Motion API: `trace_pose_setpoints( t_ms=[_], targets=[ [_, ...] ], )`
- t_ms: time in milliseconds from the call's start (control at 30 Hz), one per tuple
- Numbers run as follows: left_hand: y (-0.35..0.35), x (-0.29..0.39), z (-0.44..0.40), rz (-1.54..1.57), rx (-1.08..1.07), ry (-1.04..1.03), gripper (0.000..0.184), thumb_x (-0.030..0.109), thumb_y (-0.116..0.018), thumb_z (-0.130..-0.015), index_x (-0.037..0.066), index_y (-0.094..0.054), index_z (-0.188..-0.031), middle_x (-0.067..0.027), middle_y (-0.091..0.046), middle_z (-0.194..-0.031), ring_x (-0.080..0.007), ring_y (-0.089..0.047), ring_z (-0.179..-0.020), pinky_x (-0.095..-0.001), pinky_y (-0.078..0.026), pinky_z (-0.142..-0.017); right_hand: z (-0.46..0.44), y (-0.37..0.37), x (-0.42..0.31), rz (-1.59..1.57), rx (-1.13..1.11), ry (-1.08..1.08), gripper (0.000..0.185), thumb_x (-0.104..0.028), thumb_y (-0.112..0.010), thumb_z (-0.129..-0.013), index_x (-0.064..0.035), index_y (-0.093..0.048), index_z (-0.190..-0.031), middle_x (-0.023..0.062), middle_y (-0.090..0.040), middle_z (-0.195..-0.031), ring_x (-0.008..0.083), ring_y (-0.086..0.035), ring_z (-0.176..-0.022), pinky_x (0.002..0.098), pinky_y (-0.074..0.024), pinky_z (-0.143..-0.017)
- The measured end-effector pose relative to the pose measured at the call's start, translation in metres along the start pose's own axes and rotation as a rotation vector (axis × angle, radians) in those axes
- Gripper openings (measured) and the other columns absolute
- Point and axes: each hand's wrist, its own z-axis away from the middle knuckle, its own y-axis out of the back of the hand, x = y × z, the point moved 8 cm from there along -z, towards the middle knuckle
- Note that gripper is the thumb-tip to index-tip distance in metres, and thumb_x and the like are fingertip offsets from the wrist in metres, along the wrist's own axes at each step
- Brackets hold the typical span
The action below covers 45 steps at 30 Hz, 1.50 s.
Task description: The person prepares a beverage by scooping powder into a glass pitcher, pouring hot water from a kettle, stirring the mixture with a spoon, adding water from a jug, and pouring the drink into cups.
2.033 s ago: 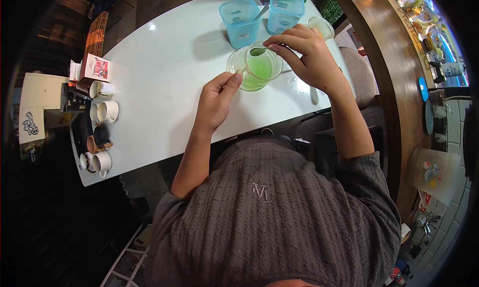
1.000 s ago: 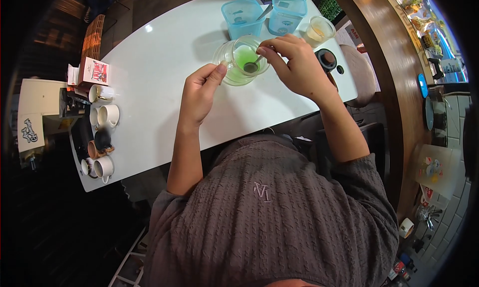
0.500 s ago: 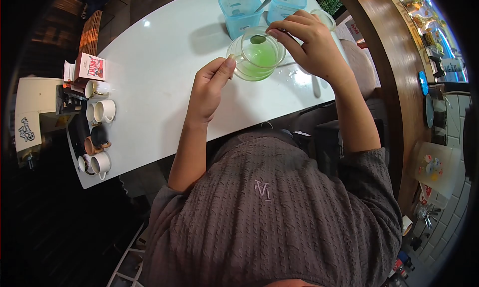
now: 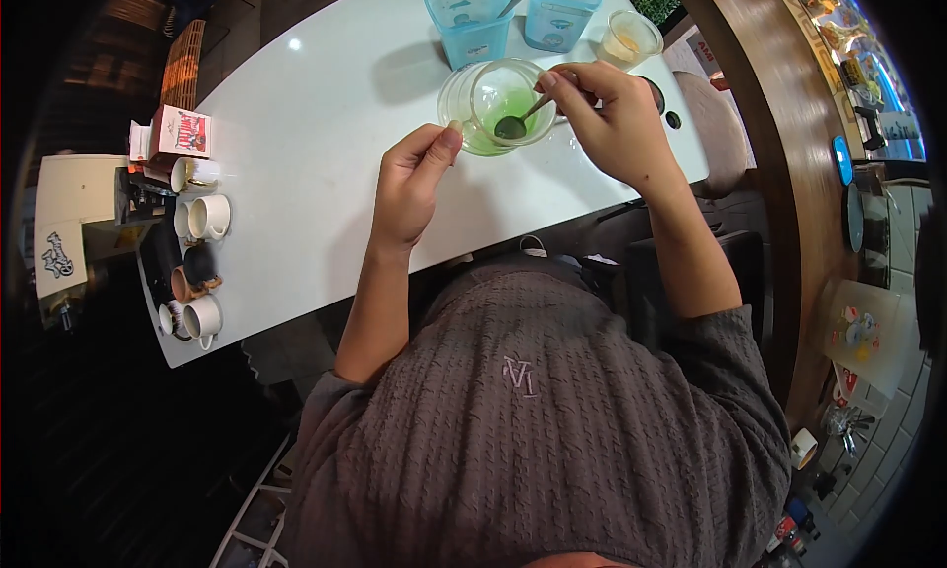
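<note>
A clear glass mug (image 4: pixel 451 102) with green liquid inside is held above the white table by my left hand (image 4: pixel 407 178), which is closed at its near left side. The mug leans so that its mouth faces me. My right hand (image 4: pixel 621 124) pinches the handle of a metal spoon (image 4: pixel 511 127), whose bowl is down inside the mug at the green liquid. Beyond the mug stand two light-blue plastic containers, one on the left (image 4: pixel 473 43) and one on the right (image 4: pixel 560 23). A spoon or scoop handle (image 4: pixel 513 0) sticks out of the left one.
A clear round tub (image 4: pixel 629 41) with pale contents stands past my right hand. White mugs (image 4: pixel 209 218) and a red-and-white box (image 4: pixel 182 132) line the left end of the white table (image 4: pixel 296 193). A brown wooden counter edge (image 4: pixel 764 84) runs along the right.
My right hand has come down and back toward me. The spoon bowl has gone from near the mug's far rim to lower inside it. My left hand keeps its hold.
</note>
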Motion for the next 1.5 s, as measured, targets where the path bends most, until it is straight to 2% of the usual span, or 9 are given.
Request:
trace_pose_setpoints(
  t_ms=[133,300,533,633,767,867,933,1167,1500],
  targets=[
    [0.001,-0.002,0.003,0.002,-0.009,-0.006,0.030,0.024,-0.056,-0.095,0.002,-0.057,-0.075,0.0055,-0.044,-0.068,-0.0051,-0.035,-0.067,-0.0210,-0.030,-0.062,-0.003,0.001,-0.025,0.158,-0.027,0.315,0.017,-0.019,-0.062,-0.086,-0.0042,-0.070,-0.087,0.0091,-0.066,-0.073,0.0254,-0.058,-0.072,0.0359,-0.0442,-0.068],
    [0.007,-0.009,0.005,0.063,-0.014,0.028,0.027,0.025,-0.054,-0.096,0.003,-0.058,-0.082,0.0034,-0.042,-0.071,-0.0087,-0.033,-0.068,-0.0232,-0.030,-0.065,-0.014,-0.003,-0.024,0.207,-0.055,0.405,0.016,-0.020,-0.061,-0.087,-0.0066,-0.070,-0.088,0.0069,-0.065,-0.075,0.0245,-0.059,-0.075,0.0364,-0.0424,-0.073],
    [0.013,-0.006,0.005,0.230,0.000,0.086,0.029,0.025,-0.054,-0.095,0.007,-0.050,-0.073,0.0016,-0.038,-0.068,-0.0111,-0.035,-0.068,-0.0247,-0.031,-0.066,-0.023,-0.010,-0.038,0.255,-0.108,0.467,0.019,-0.023,-0.059,-0.089,-0.0080,-0.070,-0.089,0.0055,-0.065,-0.078,0.0229,-0.059,-0.083,0.0373,-0.0386,-0.080],
    [0.016,-0.005,0.006,0.240,0.007,0.079,0.029,0.024,-0.054,-0.095,0.007,-0.050,-0.072,0.0014,-0.038,-0.068,-0.0114,-0.035,-0.068,-0.0252,-0.032,-0.066,-0.025,-0.011,-0.047,0.290,-0.103,0.512,0.014,-0.017,-0.064,-0.085,-0.0044,-0.069,-0.088,0.0077,-0.064,-0.076,0.0246,-0.059,-0.079,0.0368,-0.0435,-0.075],
    [0.017,-0.002,0.008,0.219,0.057,0.060,0.028,0.023,-0.053,-0.096,0.006,-0.052,-0.073,0.0013,-0.040,-0.069,-0.0114,-0.036,-0.068,-0.0250,-0.031,-0.065,-0.024,-0.012,-0.045,0.260,-0.097,0.512,0.016,-0.020,-0.060,-0.086,-0.0067,-0.069,-0.086,0.0074,-0.064,-0.075,0.0250,-0.060,-0.079,0.0377,-0.0408,-0.076],
    [0.019,-0.001,0.011,0.127,0.074,0.012,0.026,0.024,-0.053,-0.096,0.005,-0.055,-0.077,0.0018,-0.042,-0.070,-0.0100,-0.035,-0.069,-0.0241,-0.030,-0.065,-0.022,-0.015,-0.041,0.198,-0.103,0.472,0.017,-0.018,-0.061,-0.085,-0.0044,-0.069,-0.081,0.0110,-0.063,-0.068,0.0277,-0.060,-0.071,0.0384,-0.0443,-0.068],
    [0.019,-0.001,0.012,0.071,0.088,0.005,0.026,0.024,-0.054,-0.096,0.005,-0.057,-0.078,0.0025,-0.042,-0.070,-0.0091,-0.035,-0.069,-0.0235,-0.030,-0.065,-0.018,-0.010,-0.037,0.084,-0.031,0.351,0.019,-0.018,-0.061,-0.084,-0.0018,-0.069,-0.079,0.0141,-0.062,-0.064,0.0299,-0.060,-0.063,0.0386,-0.0462,-0.060],
    [0.012,-0.003,0.014,-0.027,0.126,0.003,0.028,0.026,-0.056,-0.095,0.004,-0.058,-0.078,0.0045,-0.044,-0.071,-0.0063,-0.034,-0.068,-0.0217,-0.029,-0.063,-0.007,-0.025,-0.006,-0.116,-0.131,-0.033,0.020,-0.019,-0.063,-0.084,0.0008,-0.068,-0.082,0.0182,-0.061,-0.065,0.0308,-0.058,-0.059,0.0380,-0.0451,-0.057],
    [0.022,-0.007,0.020,-0.091,0.170,-0.028,0.033,0.026,-0.058,-0.095,0.001,-0.057,-0.074,0.0049,-0.046,-0.068,-0.0050,-0.037,-0.067,-0.0215,-0.032,-0.061,-0.011,-0.031,-0.032,0.206,-0.035,0.385,0.008,-0.014,-0.063,-0.083,-0.0075,-0.067,-0.082,0.0042,-0.061,-0.071,0.0231,-0.053,-0.072,0.0353,-0.0352,-0.069]
  ],
)
